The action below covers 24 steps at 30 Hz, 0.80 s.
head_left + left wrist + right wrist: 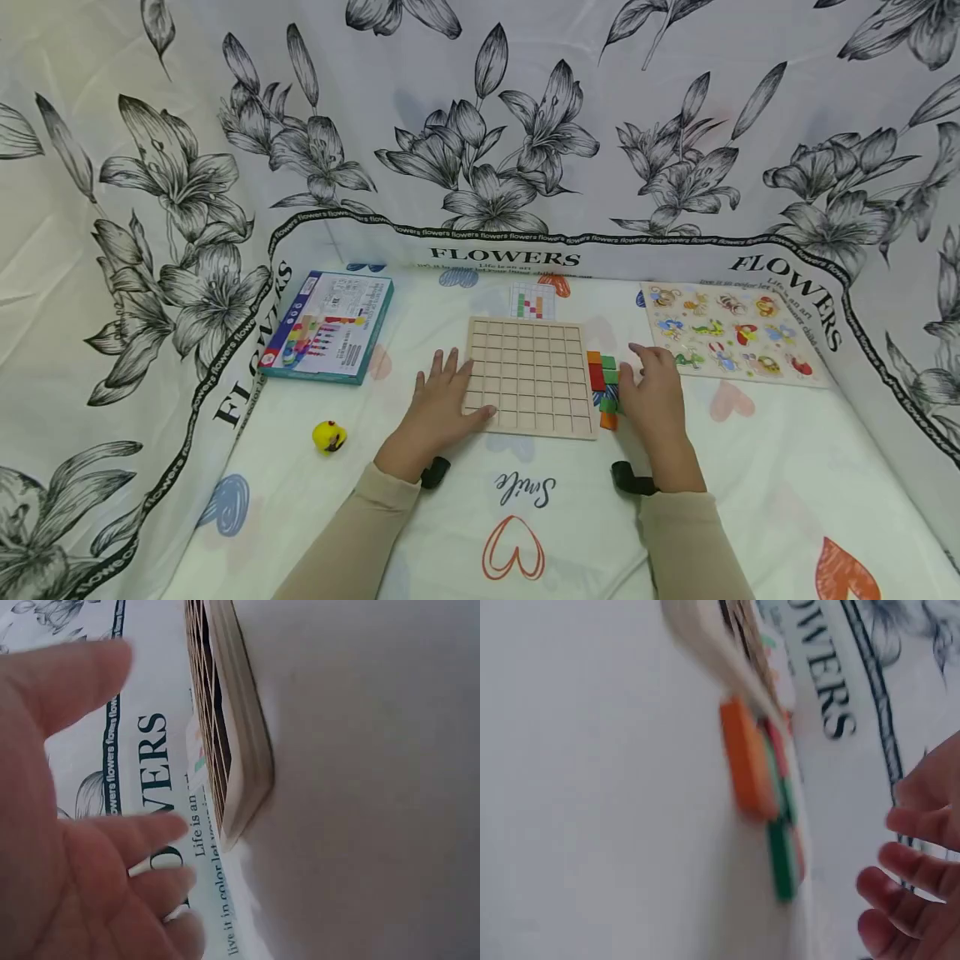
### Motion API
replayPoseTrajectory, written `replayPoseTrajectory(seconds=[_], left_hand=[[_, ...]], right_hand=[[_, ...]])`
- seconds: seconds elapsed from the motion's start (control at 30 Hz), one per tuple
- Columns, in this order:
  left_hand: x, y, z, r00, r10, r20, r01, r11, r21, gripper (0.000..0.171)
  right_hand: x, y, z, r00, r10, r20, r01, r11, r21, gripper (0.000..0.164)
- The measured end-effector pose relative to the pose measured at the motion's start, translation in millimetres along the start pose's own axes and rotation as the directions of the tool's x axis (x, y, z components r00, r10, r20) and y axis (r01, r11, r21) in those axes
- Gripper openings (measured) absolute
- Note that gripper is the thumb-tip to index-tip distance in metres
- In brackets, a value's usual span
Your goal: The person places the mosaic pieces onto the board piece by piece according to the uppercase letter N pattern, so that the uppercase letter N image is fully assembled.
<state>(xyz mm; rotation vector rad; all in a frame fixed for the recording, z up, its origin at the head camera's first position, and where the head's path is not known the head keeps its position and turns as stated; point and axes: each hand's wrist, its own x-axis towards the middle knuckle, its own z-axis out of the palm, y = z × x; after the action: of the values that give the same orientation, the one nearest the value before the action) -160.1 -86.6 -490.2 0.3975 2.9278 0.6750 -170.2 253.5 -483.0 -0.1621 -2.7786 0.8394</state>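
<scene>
A square wooden grid board lies on the cloth between the two hands. My left hand is spread at its left side, with the thumb over the lower left corner. In the left wrist view, that hand holds nothing. Small red, green and orange blocks lie along the board's right edge. Just right of them, my right hand has loosely bent fingers. The right wrist view shows these fingers apart from the orange block, holding nothing visible; the thumb is out of that view.
A small pattern card with coloured squares lies behind the board. At the back left is a flat boxed set, with a yellow toy nearer the front. A picture board of animals lies at the back right, before the hanging flowered cloth.
</scene>
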Motion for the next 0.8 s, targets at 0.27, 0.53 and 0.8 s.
replayPoseTrajectory(seconds=[0.27,0.53,0.8], left_hand=[[-1.0,-2.4,0.2,0.994,0.055,0.093,-0.049,0.997,-0.06,0.088],[-1.0,-7.4,4.3,0.993,0.049,0.105,-0.046,0.999,-0.027,0.089],[-2.4,-3.6,2.1,0.993,0.057,0.1,-0.054,0.998,-0.038,0.088]], right_hand=[[7,34,5,0.976,0.102,0.19,-0.11,0.994,0.03,0.038],[8,41,12,0.975,0.054,0.213,-0.059,0.998,0.015,0.033],[8,43,8,0.975,0.077,0.207,-0.086,0.996,0.036,0.027]])
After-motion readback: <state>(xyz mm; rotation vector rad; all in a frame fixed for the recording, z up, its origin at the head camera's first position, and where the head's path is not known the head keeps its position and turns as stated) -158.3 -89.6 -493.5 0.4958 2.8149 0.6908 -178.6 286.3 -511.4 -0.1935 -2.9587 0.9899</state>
